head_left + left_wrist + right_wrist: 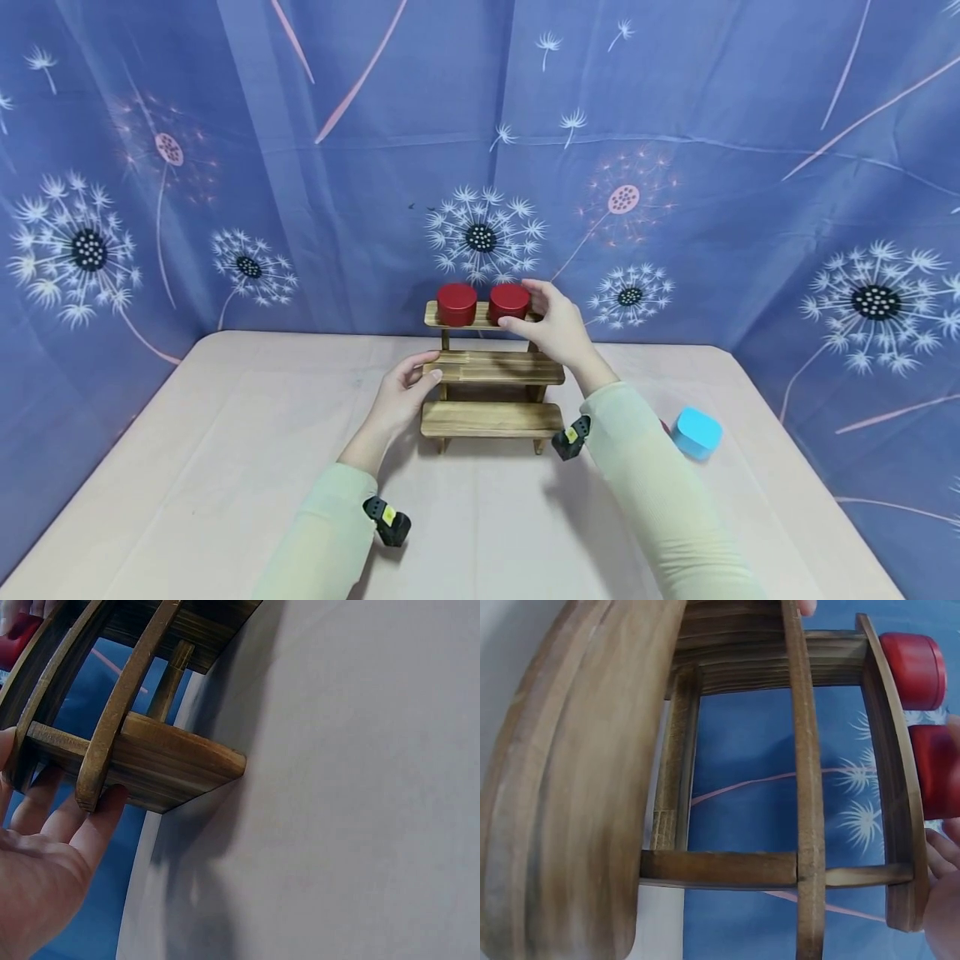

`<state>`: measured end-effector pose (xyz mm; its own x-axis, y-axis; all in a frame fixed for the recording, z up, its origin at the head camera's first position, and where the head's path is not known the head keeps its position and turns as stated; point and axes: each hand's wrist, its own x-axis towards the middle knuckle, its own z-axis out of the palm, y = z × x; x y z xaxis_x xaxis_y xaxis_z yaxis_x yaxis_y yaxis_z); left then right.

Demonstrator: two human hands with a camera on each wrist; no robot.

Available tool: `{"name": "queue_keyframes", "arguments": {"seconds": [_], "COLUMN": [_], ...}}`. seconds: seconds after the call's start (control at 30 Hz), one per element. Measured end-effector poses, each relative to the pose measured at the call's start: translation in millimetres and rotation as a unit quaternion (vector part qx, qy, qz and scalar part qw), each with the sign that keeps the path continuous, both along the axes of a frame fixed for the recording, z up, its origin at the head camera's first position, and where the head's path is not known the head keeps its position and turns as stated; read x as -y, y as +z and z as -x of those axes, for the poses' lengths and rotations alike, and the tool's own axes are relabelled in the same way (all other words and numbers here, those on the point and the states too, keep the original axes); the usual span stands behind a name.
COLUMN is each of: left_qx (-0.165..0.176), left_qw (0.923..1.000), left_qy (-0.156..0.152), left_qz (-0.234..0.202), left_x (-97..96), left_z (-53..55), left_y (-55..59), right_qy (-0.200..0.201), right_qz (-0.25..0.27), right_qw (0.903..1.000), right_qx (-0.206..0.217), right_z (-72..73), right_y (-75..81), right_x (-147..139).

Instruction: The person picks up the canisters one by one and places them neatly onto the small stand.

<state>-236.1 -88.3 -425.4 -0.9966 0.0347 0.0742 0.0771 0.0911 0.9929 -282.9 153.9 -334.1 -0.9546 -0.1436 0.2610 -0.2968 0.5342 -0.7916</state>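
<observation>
A three-tier wooden shelf stand (492, 418) stands on the table. On its top tier sit two round red tins side by side, a left tin (456, 305) and a right tin (508, 300). My right hand (557, 328) holds the right tin, thumb at its front and fingers round its right side. In the right wrist view this tin (936, 771) rests against the top tier, with the hand partly cut off at the edge. My left hand (397, 398) grips the left end of the middle tier, thumb above and fingers (101, 825) beneath.
A light blue box (697, 433) lies on the table right of the stand. Beside it a small red thing (664, 426) is mostly hidden by the right sleeve. A blue curtain (360, 208) with dandelion prints hangs close behind the stand.
</observation>
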Motion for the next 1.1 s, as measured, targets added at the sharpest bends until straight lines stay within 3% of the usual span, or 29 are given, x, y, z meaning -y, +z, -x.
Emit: {"name": "queue_keyframes", "arguments": {"seconds": [0.2,0.9,1.1], "left_qx": [-0.001,-0.014,-0.01], "left_qw": [1.0,0.9999,0.9998], "left_qy": [-0.004,0.002,0.002], "left_qz": [0.0,0.01,0.016], "left_x": [0.3,-0.5,-0.2], "left_z": [-0.7,0.2,-0.4], "left_y": [0.1,-0.4,-0.4], "right_qy": [0.014,0.012,0.014], "right_qz": [0.02,0.031,0.074], "right_qw": [0.9995,0.9994,0.9972], "right_qx": [0.022,0.006,0.003], "right_z": [-0.1,1.1,-0.9], "right_y": [1.5,0.7,-2.1], "right_x": [-2.2,-0.7,-1.7]}}
